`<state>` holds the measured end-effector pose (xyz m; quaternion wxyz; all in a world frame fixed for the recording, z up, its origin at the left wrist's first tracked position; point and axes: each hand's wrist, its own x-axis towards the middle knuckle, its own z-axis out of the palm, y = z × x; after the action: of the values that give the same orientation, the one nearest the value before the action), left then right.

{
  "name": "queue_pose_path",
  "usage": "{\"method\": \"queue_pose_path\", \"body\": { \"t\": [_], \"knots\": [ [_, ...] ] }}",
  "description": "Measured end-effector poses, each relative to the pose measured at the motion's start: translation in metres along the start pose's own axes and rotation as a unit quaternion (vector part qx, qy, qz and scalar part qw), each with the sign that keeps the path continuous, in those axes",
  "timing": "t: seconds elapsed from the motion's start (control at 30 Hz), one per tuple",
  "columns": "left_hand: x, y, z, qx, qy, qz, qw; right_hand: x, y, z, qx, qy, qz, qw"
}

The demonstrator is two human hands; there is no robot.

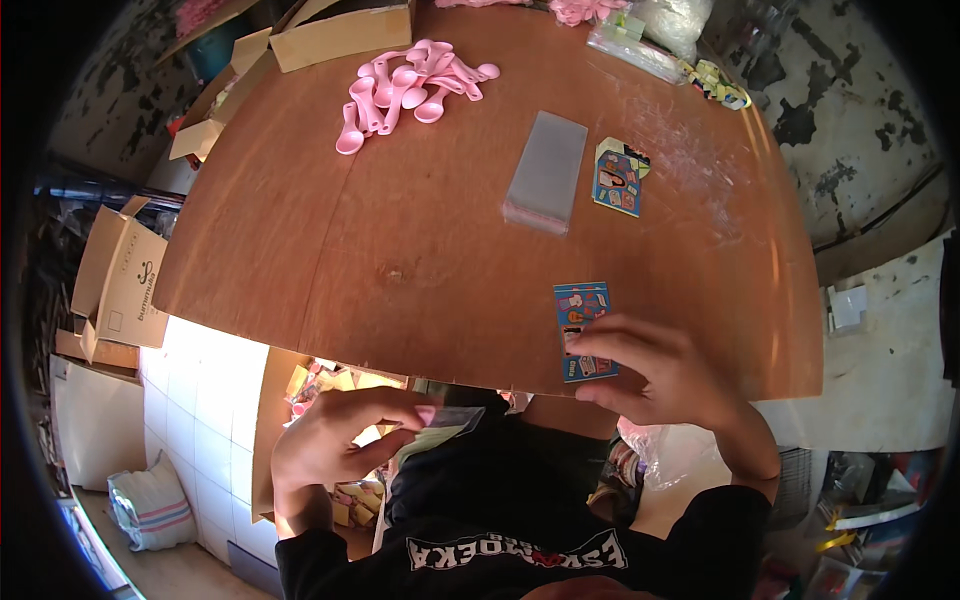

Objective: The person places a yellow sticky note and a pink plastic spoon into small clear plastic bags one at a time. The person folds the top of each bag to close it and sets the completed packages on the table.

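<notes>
At the table's near edge, my right hand (655,370) curves over a blue printed card (582,300). Its fingertips lie on the card's face and the thumb is at its lower edge. Below the table edge, my left hand (365,430) pinches a small clear plastic sleeve (460,418) between thumb and fingers; what is inside it, if anything, I cannot make out. Farther up the table lies a stack of clear plastic sleeves (548,170). Just right of that stack is a small pile of blue and yellow printed cards (618,180).
Pink plastic spoons (405,85) are heaped at the far left of the wooden table (400,230). Plastic bags (640,45) and folded yellow cards (718,85) sit at the far right. A carton (340,38) stands at the back; another carton (270,420) with small packets is below the near edge.
</notes>
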<state>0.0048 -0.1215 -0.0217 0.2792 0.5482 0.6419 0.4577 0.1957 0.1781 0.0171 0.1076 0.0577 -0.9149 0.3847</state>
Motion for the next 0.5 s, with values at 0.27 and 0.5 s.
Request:
{"method": "queue_pose_path", "body": {
  "t": [0.27,0.5],
  "knots": [
    [-0.087,-0.088,0.022,0.393,-0.132,-0.365,0.833,0.007,0.020,0.002,-0.118,0.076,-0.008,0.990],
    [-0.011,-0.040,0.043,0.075,-0.158,-0.066,0.982,0.115,0.085,-0.005,-0.211,0.123,0.014,0.970]
  ]
}}
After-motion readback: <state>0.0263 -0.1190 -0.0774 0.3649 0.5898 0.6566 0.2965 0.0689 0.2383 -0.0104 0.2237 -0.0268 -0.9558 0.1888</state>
